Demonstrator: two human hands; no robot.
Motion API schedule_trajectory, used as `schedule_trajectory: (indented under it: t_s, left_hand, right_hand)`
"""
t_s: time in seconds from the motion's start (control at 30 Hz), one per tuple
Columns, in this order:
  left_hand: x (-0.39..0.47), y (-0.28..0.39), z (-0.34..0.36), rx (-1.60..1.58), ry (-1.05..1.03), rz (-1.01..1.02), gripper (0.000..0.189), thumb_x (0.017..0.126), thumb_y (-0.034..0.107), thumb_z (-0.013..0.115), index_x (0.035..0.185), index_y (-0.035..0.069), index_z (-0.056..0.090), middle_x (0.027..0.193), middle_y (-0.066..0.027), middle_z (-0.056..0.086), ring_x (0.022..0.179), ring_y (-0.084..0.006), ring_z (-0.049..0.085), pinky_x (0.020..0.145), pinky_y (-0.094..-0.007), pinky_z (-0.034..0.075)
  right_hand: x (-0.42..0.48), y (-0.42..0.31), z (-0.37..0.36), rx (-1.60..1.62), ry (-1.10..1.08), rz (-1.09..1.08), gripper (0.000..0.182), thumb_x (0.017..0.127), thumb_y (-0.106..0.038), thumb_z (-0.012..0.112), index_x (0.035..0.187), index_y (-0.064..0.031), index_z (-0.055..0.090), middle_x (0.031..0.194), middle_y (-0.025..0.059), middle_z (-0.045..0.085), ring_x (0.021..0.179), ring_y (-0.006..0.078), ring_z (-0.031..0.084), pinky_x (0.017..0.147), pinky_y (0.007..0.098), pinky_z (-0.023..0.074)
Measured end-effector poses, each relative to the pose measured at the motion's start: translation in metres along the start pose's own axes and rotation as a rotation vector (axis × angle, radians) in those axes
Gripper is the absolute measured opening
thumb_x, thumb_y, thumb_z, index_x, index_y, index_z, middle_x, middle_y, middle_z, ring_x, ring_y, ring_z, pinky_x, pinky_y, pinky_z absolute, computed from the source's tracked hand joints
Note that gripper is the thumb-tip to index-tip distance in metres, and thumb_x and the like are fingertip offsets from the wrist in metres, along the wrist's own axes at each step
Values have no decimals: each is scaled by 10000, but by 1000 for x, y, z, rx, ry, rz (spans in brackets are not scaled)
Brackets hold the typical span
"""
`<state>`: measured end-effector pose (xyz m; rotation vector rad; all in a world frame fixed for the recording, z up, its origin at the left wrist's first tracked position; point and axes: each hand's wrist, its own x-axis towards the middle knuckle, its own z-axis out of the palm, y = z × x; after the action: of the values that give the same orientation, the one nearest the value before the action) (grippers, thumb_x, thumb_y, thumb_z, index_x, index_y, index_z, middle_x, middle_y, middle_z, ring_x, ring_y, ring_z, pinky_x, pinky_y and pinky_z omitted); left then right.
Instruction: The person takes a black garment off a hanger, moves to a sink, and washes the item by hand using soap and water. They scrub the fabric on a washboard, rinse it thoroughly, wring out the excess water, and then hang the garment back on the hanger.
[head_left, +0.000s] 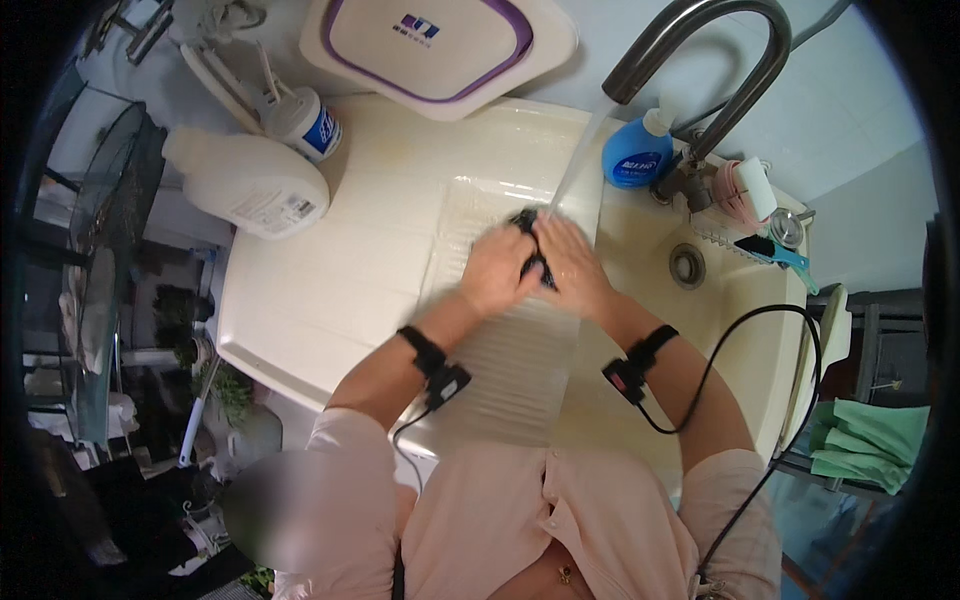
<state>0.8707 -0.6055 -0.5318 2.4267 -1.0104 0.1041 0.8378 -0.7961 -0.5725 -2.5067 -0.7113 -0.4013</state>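
Observation:
My left hand (496, 268) and my right hand (574, 264) are both closed around a wet black cloth (531, 219), over the upper end of a ribbed washboard slope (502, 367) built into a cream laundry sink. Most of the cloth is hidden by the hands, and its exact shape cannot be told. A curved metal faucet (621, 79) pours a stream of water (576, 161) down onto the cloth and the fingertips of my right hand. Each wrist wears a black strap with a small cabled device.
Left on the counter (322, 285) are a white jug (251, 184) and a white tub (304, 124). A folded basin (427, 45) leans at the back. Near the faucet stands a blue pump bottle (637, 154). At right are the drain (686, 266), a blue brush (784, 253) and green cloths (870, 442).

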Motion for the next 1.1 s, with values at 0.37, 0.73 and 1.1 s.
schedule_trajectory:
  t_s: [0.37,0.73,1.1]
  left_hand:
    - [18,-9,18,34,201,-80,299,856,259,646,1043,27,625,986,-181,580,992,-377,541,829,-482,412]
    - [28,-29,12,-385,218,-356,368,800,272,788,1039,43,627,1056,-181,656,965,-346,644,806,-377,503]
    - [-4,-16,-29,-456,364,-497,429,920,222,685,1289,48,553,1152,-178,668,1059,-363,653,873,-407,523]
  right_hand:
    - [12,-1,13,-154,-56,171,983,780,-479,748,1469,86,333,1538,283,315,1456,410,276,1220,496,187]
    - [30,-17,-4,149,128,334,820,763,-264,809,1415,44,419,1464,237,433,1386,410,382,1177,485,284]
    - [2,-23,-14,577,354,615,430,868,-115,687,1276,-33,575,1146,174,634,1038,353,611,915,411,482]
